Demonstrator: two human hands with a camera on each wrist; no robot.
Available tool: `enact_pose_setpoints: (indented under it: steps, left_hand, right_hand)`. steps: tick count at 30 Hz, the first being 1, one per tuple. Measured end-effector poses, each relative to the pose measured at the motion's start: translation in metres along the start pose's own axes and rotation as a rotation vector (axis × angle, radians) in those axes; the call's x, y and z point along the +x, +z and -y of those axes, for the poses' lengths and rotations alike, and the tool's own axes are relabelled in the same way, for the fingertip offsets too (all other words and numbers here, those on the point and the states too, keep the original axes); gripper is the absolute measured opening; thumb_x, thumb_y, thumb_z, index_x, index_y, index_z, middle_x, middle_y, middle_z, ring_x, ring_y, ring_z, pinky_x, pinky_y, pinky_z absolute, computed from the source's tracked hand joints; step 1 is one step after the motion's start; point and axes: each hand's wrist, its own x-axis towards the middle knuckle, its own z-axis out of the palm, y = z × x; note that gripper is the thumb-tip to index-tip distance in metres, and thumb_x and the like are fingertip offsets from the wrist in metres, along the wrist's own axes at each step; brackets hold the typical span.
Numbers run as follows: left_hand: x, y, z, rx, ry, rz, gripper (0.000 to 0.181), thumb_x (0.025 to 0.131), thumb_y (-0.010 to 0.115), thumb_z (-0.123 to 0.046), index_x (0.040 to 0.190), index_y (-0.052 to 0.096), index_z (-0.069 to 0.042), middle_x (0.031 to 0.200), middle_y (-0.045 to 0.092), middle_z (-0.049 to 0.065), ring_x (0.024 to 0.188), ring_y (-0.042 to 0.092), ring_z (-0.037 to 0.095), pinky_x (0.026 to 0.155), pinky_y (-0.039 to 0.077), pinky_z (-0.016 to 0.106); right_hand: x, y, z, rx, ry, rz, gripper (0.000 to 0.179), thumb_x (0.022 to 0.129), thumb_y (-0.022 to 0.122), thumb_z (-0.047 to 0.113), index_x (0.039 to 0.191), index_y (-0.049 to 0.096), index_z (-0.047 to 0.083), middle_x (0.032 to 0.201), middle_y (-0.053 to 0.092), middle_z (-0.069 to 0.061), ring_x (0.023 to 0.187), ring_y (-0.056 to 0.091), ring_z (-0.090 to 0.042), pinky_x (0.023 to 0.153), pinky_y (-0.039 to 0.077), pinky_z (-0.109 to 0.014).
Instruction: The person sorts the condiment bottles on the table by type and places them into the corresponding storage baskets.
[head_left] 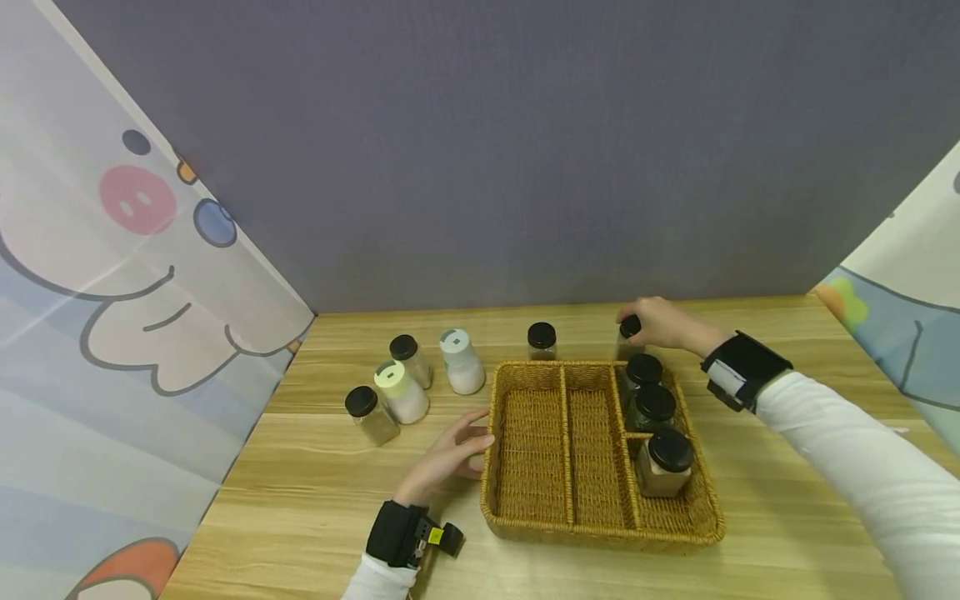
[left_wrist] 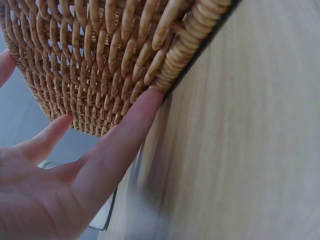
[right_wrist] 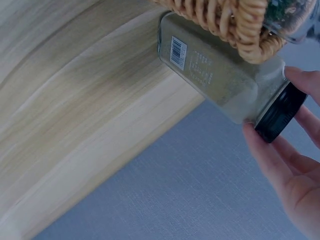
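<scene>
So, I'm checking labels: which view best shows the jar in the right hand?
Right wrist: the jar appears large, its barcode and black lid visible. In the head view, it's small, partly hidden by the right hand and basket; the left wrist view misses it.

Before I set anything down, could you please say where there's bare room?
Bare: the basket's left and middle compartments; tabletop between basket and right sleeve. Crowded: the basket's right column, holding three jars, and behind, where the right hand grips another jar.

White long sleeves (head_left: 847, 454), black wristbands (head_left: 390, 533) — left one with stubby black knob (head_left: 452, 540) (yellow label (head_left: 436, 536) by it, I see from here), right one with pale plate (head_left: 724, 379).
</scene>
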Motion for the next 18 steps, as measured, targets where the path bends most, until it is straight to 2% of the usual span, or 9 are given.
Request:
enact_pose_setpoints:
  steps: [9, 18]
  left_hand:
    - [0.001, 0.0, -0.001, -0.004, 0.005, 0.005, 0.063, 0.086, 0.057, -0.029, 0.138, 0.027, -0.011, 0.13, 0.036, 0.025, 0.11, 0.046, 0.035, 0.071, 0.052, 0.042]
    - [0.003, -0.001, 0.0, 0.015, -0.001, 0.001, 0.062, 0.086, 0.057, -0.03, 0.138, 0.027, -0.012, 0.13, 0.035, 0.025, 0.112, 0.044, 0.036, 0.071, 0.052, 0.041]
  right_hand:
    - [-0.001, -0.006, 0.002, -0.001, 0.009, -0.018, 0.034, 0.073, 0.066, 0.002, 0.104, 0.058, -0.009, 0.1, 0.059, -0.025, 0.075, 0.056, -0.024, 0.053, 0.04, -0.027]
    - [0.0, -0.016, 0.004, -0.033, 0.008, -0.017, 0.034, 0.073, 0.066, 0.003, 0.104, 0.059, -0.009, 0.1, 0.059, -0.026, 0.07, 0.055, -0.021, 0.05, 0.04, -0.026]
